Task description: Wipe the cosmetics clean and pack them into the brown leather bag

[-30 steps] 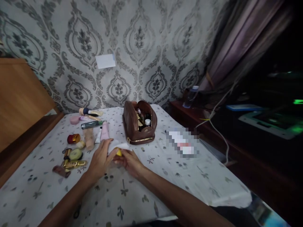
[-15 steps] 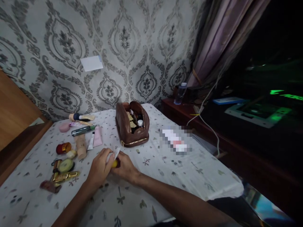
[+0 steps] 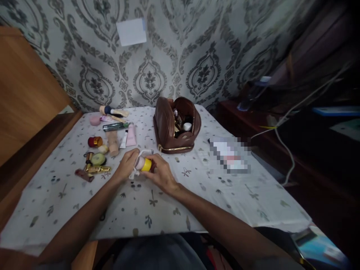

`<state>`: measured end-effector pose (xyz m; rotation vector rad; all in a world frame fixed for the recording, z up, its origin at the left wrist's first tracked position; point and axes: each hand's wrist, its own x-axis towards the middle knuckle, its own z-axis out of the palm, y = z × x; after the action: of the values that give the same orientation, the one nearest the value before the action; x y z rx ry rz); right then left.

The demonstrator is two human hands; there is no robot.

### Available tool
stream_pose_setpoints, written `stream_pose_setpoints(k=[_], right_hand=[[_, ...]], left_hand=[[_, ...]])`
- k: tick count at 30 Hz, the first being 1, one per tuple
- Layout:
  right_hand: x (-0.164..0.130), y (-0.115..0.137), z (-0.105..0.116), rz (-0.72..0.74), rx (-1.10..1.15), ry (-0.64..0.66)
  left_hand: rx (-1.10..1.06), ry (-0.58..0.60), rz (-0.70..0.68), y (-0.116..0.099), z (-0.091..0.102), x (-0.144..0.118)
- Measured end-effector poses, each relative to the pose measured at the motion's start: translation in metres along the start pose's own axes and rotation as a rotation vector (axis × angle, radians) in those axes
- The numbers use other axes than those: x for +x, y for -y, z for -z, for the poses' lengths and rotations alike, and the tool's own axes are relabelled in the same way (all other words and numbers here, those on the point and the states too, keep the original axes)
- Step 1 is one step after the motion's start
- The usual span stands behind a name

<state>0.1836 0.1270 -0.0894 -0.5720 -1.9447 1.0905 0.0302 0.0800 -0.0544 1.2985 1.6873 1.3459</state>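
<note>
Two bare hands meet above the near part of the bench (image 3: pixel 171 210), both occupied w/ one small container w/ a yellow band (image 3: pixel 146 164). The right hand (image 3: pixel 162 173) has its fingers curled round the dark end, closed approx. to the container's width; the left hand (image 3: pixel 127 164) keeps its fingers bent on a white tissue (image 3: pixel 134 174), which lies against the pale end, though some fingertips are hidden, so their exact contact one cannot tell. The container is thus off the bench, just in front of the brown bag (image 3: pixel 165 137) and a bit to its left. As for progress, the work on this container looks underway and not finished, b/c container and tissue are both in hand. At left, a no. of items lie out, incl. a pink tube (image 3: pixel 131 135), a beige tube (image 3: pixel 113 144), a red-gold jar (image 3: pixel 95 141) and a green compact (image 3: pixel 98 159). The bag stands unzipped, w/ several things inside, e.g. one w/ a white cap (image 3: pixel 187 126); whether those were handled, one cannot tell.
</note>
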Motion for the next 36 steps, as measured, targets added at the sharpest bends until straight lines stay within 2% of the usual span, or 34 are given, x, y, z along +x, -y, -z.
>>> stream_pose_setpoints(k=[4, 7, 9, 13, 17, 23, 30, 36], right_hand=[[0.000, -0.003, -0.001, -0.031, 0.094, -0.002], [0.002, -0.001, -0.002, -0.166, 0.248, -0.002], [0.003, 0.002, -0.003, -0.287, 0.405, 0.032], [0.007, 0.010, 0.000, -0.414, 0.696, 0.107], [0.008, 0.014, 0.003, -0.510, 0.857, 0.123], [0.008, 0.018, 0.002, -0.604, 0.941, 0.130], [0.004, 0.021, -0.002, -0.586, 1.017, 0.144], [0.002, 0.020, -0.006, -0.572, 0.929, 0.190]], left_hand=[[-0.091, -0.035, 0.026, 0.007, -0.002, 0.000], [-0.115, -0.051, 0.000, 0.006, -0.003, -0.001], [-0.094, -0.021, -0.055, 0.004, -0.002, -0.004], [0.044, 0.084, -0.168, -0.003, 0.000, -0.013], [0.288, 0.093, -0.331, -0.007, 0.000, -0.017], [0.370, 0.065, -0.392, -0.008, -0.001, -0.018], [0.355, -0.025, -0.424, -0.008, 0.002, -0.016], [0.343, -0.052, -0.464, -0.007, 0.003, -0.015]])
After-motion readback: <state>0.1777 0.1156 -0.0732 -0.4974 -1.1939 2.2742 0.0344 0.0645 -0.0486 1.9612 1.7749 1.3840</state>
